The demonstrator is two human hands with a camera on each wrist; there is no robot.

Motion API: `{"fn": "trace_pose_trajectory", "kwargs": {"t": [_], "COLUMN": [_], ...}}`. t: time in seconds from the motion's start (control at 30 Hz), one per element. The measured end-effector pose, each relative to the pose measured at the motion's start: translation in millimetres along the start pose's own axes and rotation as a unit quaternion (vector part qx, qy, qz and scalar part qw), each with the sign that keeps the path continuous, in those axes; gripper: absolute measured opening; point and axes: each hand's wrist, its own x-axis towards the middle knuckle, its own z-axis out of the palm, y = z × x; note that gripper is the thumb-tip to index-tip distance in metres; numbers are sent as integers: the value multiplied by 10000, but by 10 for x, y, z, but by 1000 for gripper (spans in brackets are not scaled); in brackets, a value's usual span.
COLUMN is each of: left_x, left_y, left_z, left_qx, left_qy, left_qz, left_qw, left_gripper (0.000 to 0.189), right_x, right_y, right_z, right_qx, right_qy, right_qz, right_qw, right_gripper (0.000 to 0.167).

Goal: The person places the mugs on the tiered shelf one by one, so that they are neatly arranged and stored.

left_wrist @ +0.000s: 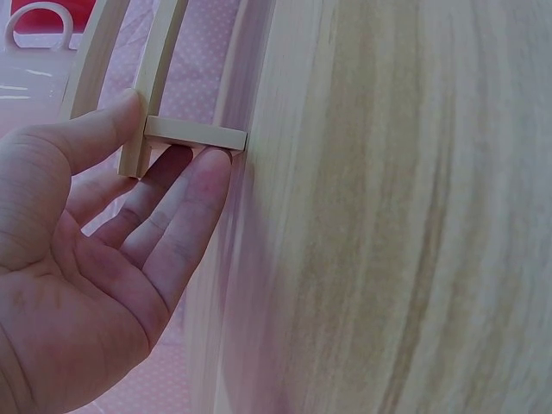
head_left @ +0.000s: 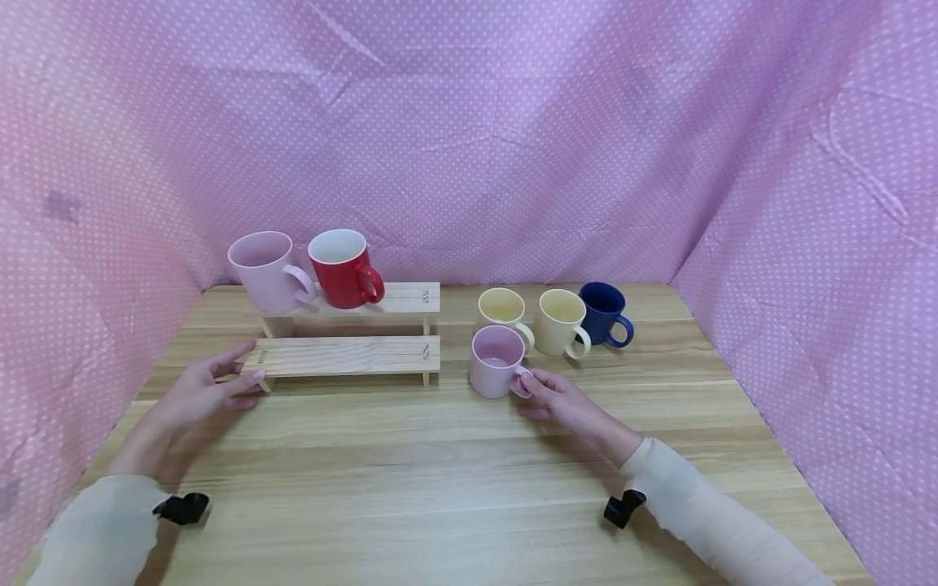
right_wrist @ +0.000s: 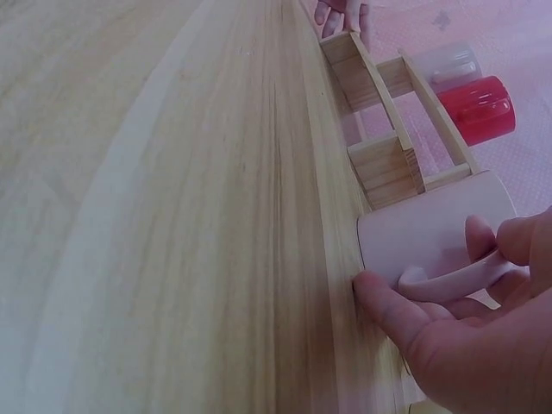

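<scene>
My right hand pinches the handle of a pink mug, which is upright in front of the yellow mugs. Whether its base touches the table cannot be told. At the left, my left hand holds the left end of the low wooden shelf. In the left wrist view the thumb lies on the board's end, with the fingers against the shelf's leg. On the higher shelf behind stand another pink mug and a red mug with a white inside.
Two yellow mugs and a dark blue mug stand at the back right of the wooden table. The nearer pink mug partly hides one yellow mug. A pink dotted cloth surrounds the back and sides.
</scene>
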Motion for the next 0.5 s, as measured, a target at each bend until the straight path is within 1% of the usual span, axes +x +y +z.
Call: {"fn": "trace_pose_trajectory", "kwargs": {"t": [0.07,0.17,0.23,0.37,0.47,0.5], "left_x": [-13,-29,-33,-28,-10,-5], "left_y": [16,38,47,18,-14,-13], "left_z": [-16,-42,-57,-43,-6,2], "left_qx": [-33,47,104,-252,-464,-395], "left_qy": [-5,10,62,94,30,22], "left_qz": [-21,-18,9,-28,-11,28], "left_qw": [10000,10000,9999,9996,9989,9992], "left_gripper": [79,80,81,82,82,81], "right_x": [0,1,11,28,17,11], "right_y": [-6,-11,-7,37,79,86], "right_z": [10,26,40,62,69,72], "right_qx": [0,1,43,163,256,299], "right_qy": [-28,12,31,160,270,315], "right_qz": [-33,-55,-173,-389,-469,-470], "right_qw": [10000,10000,9998,9990,9982,9980], "right_gripper": [35,37,40,41,39,38]}}
